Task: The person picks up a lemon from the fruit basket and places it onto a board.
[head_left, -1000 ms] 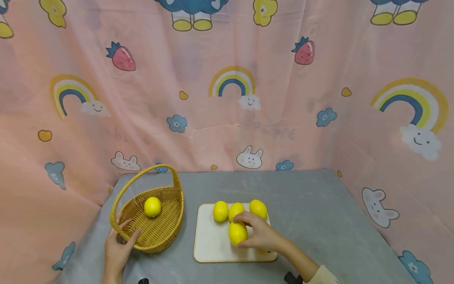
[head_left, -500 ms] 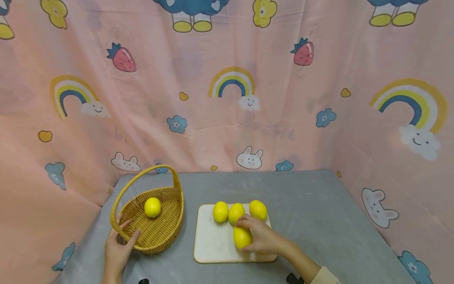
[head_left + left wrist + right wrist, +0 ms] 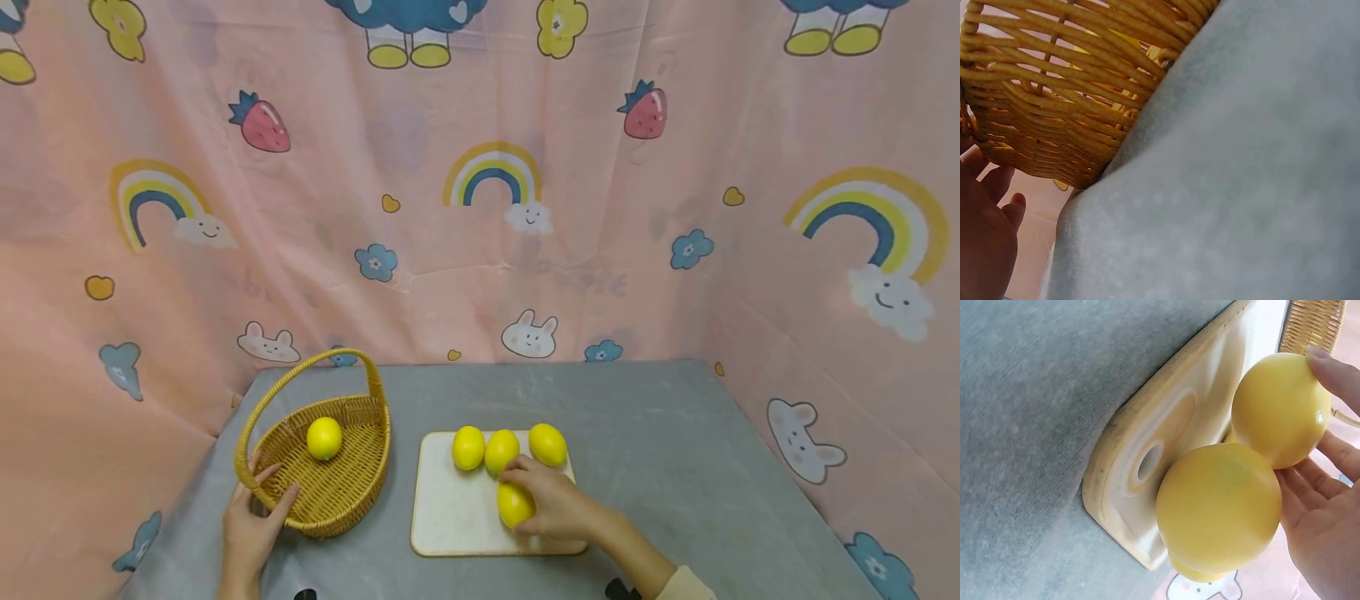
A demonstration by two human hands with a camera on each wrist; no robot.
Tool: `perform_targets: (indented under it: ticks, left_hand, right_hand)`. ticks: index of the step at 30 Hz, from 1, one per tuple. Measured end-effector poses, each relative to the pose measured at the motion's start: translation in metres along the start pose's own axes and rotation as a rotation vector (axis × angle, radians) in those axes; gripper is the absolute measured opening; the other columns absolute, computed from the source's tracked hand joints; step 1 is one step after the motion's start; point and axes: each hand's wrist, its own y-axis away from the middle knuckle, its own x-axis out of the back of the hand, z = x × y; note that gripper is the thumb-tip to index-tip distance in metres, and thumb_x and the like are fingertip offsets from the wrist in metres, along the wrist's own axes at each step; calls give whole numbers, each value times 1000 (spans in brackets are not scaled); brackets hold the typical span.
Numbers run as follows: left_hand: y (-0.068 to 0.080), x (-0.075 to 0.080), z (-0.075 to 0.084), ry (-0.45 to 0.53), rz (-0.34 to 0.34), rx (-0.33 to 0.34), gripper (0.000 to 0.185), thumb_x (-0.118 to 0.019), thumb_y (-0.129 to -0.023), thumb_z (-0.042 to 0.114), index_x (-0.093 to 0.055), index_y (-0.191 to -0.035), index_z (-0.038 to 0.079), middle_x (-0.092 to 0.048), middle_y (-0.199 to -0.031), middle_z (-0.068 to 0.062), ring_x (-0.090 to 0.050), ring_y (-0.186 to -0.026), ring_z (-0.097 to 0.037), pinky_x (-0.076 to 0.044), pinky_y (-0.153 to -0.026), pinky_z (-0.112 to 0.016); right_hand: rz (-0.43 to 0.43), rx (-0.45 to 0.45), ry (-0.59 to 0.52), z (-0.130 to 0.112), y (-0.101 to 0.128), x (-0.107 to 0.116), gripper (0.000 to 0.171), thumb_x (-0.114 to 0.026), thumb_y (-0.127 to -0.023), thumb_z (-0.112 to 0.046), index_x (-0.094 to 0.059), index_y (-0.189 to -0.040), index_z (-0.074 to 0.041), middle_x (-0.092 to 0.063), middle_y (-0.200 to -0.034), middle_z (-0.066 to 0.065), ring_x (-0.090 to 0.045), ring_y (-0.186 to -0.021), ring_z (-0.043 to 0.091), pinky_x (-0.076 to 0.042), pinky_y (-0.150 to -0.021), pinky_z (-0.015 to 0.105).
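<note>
My right hand point(image 3: 555, 500) pinches a yellow lemon point(image 3: 515, 505) between thumb and fingers, close over the front right part of the white cutting board point(image 3: 442, 525). In the right wrist view another lemon point(image 3: 1219, 512) sits by the board's hole, right beside the held one; the hand hides it in the head view. Along the board's back edge lie three more lemons point(image 3: 468, 448). At the left, my left hand point(image 3: 251, 533) grips the near left rim of a wicker basket point(image 3: 330, 492), with fingers and thumb reaching over it. One lemon point(image 3: 324, 438) lies inside.
The basket's tall handle point(image 3: 300, 371) arches over it. Grey cloth point(image 3: 645, 433) covers the table, and a pink printed curtain point(image 3: 465, 283) hangs behind and at both sides. Small black objects point(image 3: 621, 588) show at the front edge.
My right hand has shifted the lemon a little to the right and towards the front of the board, mostly in the first half second. The left hand and basket have stayed put.
</note>
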Motion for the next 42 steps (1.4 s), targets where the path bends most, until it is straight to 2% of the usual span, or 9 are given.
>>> perform_targets:
  ticks: [3, 8, 13, 16, 21, 27, 34, 39, 42]
  left_hand:
    - [0, 0, 0, -4, -7, 12, 46, -78, -77, 11, -62, -119, 1, -36, -147, -10, -30, -135, -31, -26, -110, -41]
    - [0, 1, 1, -13, -19, 32, 46, -77, -78, 13, -62, -120, 2, -35, -148, -7, -31, -135, -29, -27, -109, -39]
    - [0, 3, 3, -6, -31, 41, 46, -77, -79, 15, -61, -120, 1, -34, -148, -7, -29, -135, -31, -28, -106, -50]
    - [0, 3, 3, -2, -34, 44, 47, -77, -79, 15, -61, -120, 0, -34, -148, -7, -29, -135, -31, -28, -105, -52]
    - [0, 3, 3, -8, -33, 58, 46, -76, -79, 15, -61, -121, 1, -34, -148, -6, -30, -135, -29, -28, -107, -48]
    - [0, 2, 3, -7, -30, 43, 47, -76, -80, 14, -60, -122, 0, -32, -149, -9, -28, -136, -30, -26, -109, -46]
    - [0, 1, 2, -14, -19, 34, 46, -77, -78, 13, -61, -120, 2, -35, -148, -8, -30, -135, -29, -26, -108, -23]
    - [0, 1, 2, -17, -22, 42, 46, -76, -79, 14, -61, -121, 2, -34, -148, -8, -30, -136, -28, -27, -108, -27]
    - [0, 1, 2, -24, -24, 48, 46, -76, -79, 15, -61, -121, 2, -34, -148, -7, -29, -136, -27, -27, -106, -20]
  right_hand:
    - [-3, -4, 3, 0, 0, 0, 59, -83, -71, -24, -59, -122, -7, -51, -120, -2, -51, -107, 13, -45, -93, 33]
    - [12, 2, 5, 0, 1, -1, 59, -83, -69, -22, -60, -122, -6, -51, -120, -1, -52, -106, 13, -46, -92, 33]
    - [30, 16, 7, 0, 2, -2, 59, -84, -67, -18, -60, -119, -5, -52, -117, 0, -52, -103, 12, -46, -91, 32]
    - [29, 17, 9, 0, 2, -3, 58, -84, -67, -17, -60, -118, -5, -52, -116, 0, -52, -103, 12, -46, -91, 31]
    - [29, 19, 17, 0, 1, -4, 58, -84, -67, -19, -61, -118, -5, -52, -115, 0, -52, -103, 12, -46, -91, 30]
    - [20, 10, 15, 1, 1, -5, 59, -84, -67, -20, -60, -119, -5, -52, -116, -1, -51, -104, 12, -45, -92, 31]
    - [9, 3, 3, 2, 2, -4, 60, -83, -69, -21, -60, -122, -4, -51, -119, 0, -51, -107, 13, -45, -93, 32]
    - [4, -4, -2, 2, 1, -1, 60, -82, -71, -21, -59, -124, -3, -51, -121, 0, -50, -109, 14, -45, -94, 32]
    - [4, -14, -37, 1, -1, 2, 58, -81, -72, -20, -59, -124, -3, -52, -123, 2, -50, -111, 16, -44, -95, 33]
